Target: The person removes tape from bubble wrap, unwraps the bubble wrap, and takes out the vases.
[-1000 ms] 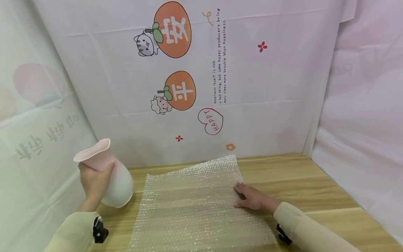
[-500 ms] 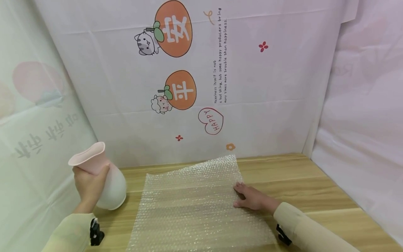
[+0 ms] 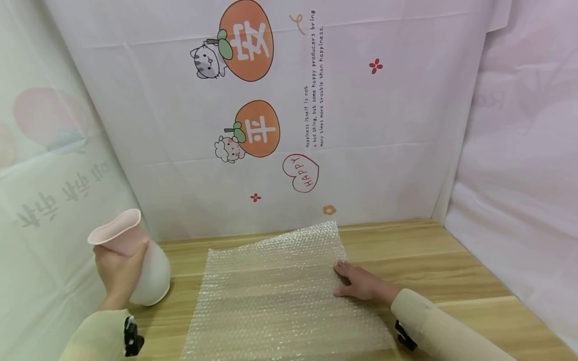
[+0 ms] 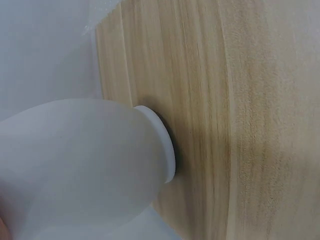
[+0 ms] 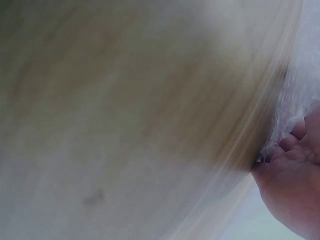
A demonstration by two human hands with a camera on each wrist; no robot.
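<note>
A vase (image 3: 151, 273) with a pale pink, wavy-rimmed mouth and a white body stands slightly tilted at the left of the table. My left hand (image 3: 118, 271) grips it round the neck, thumb on the near-right side. In the left wrist view the vase's white body (image 4: 95, 160) ends in a base ring close to the wood; whether it touches is unclear. A sheet of clear bubble wrap (image 3: 275, 296) lies flat across the middle. My right hand (image 3: 361, 283) rests on its right edge, thumb and fingers apart. The right wrist view shows that hand's palm (image 5: 295, 190) beside the wrap.
The wood-grain table (image 3: 433, 271) extends to the right and along the left side of the wrap. A printed white cloth (image 3: 384, 150) hangs behind it, with more cloth walls at left and right. Black camera mounts (image 3: 133, 337) sit on both sleeves.
My left hand has carried the vase left and a little lower, away from the bubble wrap. The right hand and the wrap have stayed in place.
</note>
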